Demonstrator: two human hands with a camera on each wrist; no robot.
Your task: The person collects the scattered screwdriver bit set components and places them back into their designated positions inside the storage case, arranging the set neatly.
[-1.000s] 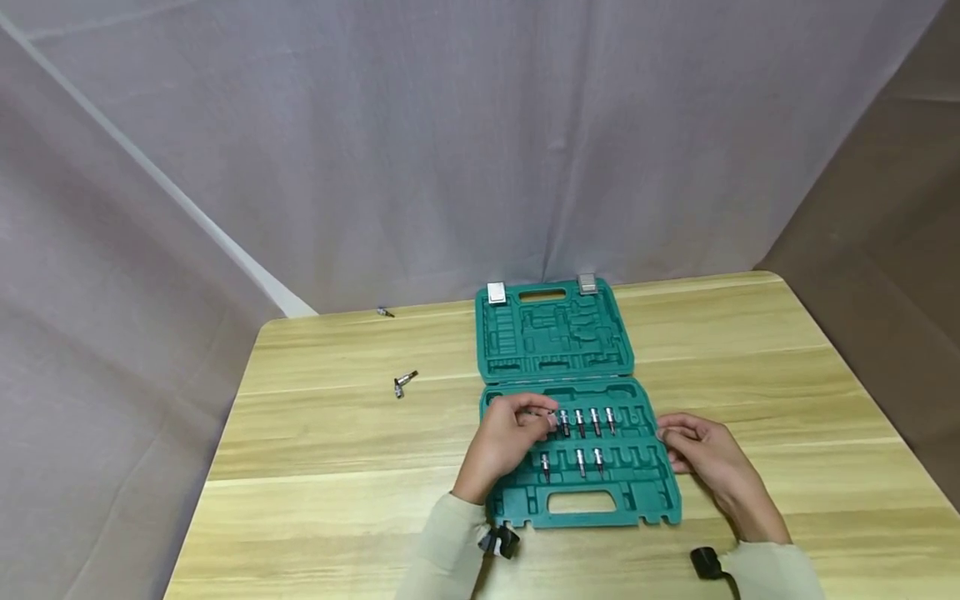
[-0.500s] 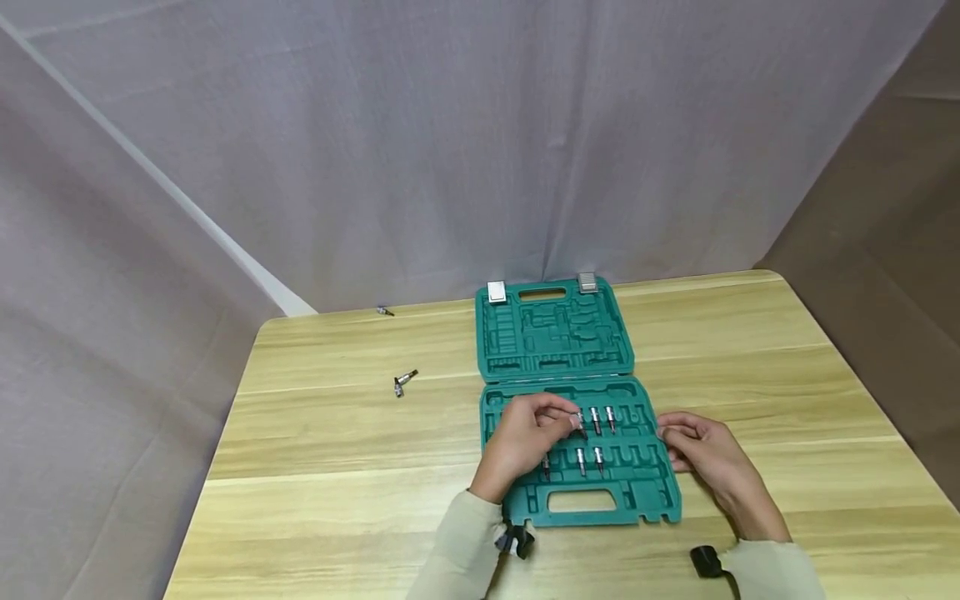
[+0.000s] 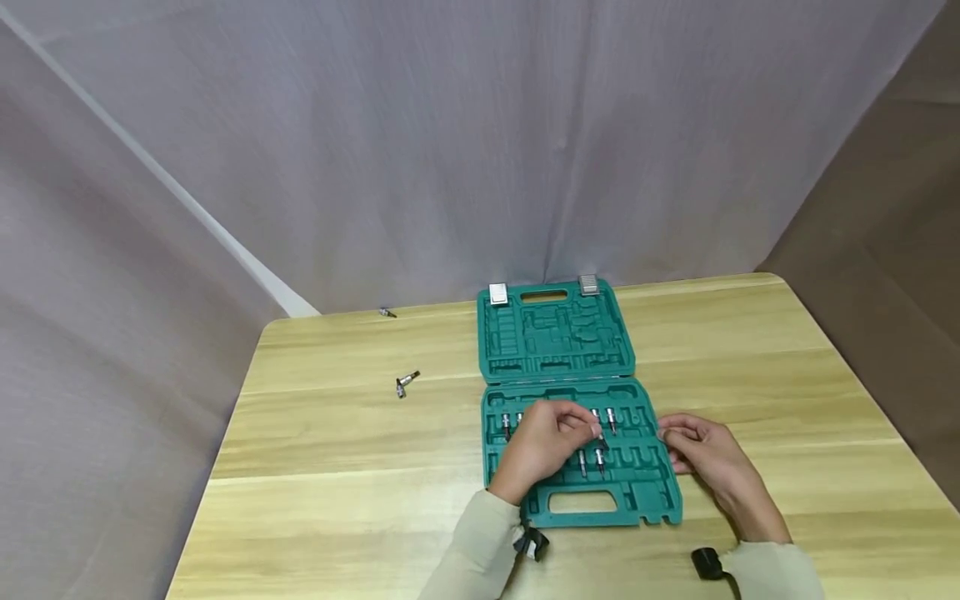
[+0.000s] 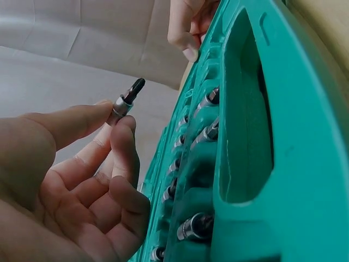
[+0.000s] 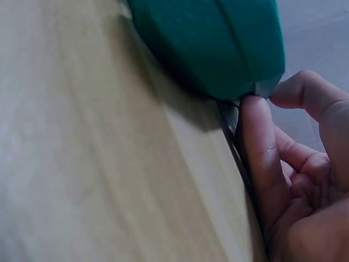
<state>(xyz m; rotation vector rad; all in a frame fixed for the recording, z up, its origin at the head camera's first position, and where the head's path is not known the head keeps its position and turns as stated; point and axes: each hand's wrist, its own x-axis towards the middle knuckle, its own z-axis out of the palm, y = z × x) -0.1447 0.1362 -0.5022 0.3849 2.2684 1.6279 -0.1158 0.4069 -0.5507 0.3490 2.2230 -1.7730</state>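
My left hand (image 3: 543, 446) is over the lower half of the open green tool case (image 3: 648, 504), pinching a bit socket (image 4: 122, 107) between thumb and index finger. In the left wrist view, its dark cross-shaped tip points up and away, clear of the case. Several more bit sockets (image 3: 611, 421) lie in the case's moulded slots in two rows; my left hand hides some of them in the head view. At the case's right edge, my right hand (image 3: 708, 458) grips the rim (image 5: 256, 90) between thumb and finger.
The case lid (image 3: 555, 333) lies opened back, with two metal latches (image 3: 498, 293) at its far edge. Two loose bit sockets (image 3: 407, 381) lie left of the case on the wooden table (image 3: 337, 467). Another loose bit socket (image 3: 387, 312) is near the back edge, before a grey curtain (image 3: 420, 167).
My left hand has moved right across the slots with the bit socket, uncovering sockets at the left of the upper row. My right hand has stayed at the case's edge.
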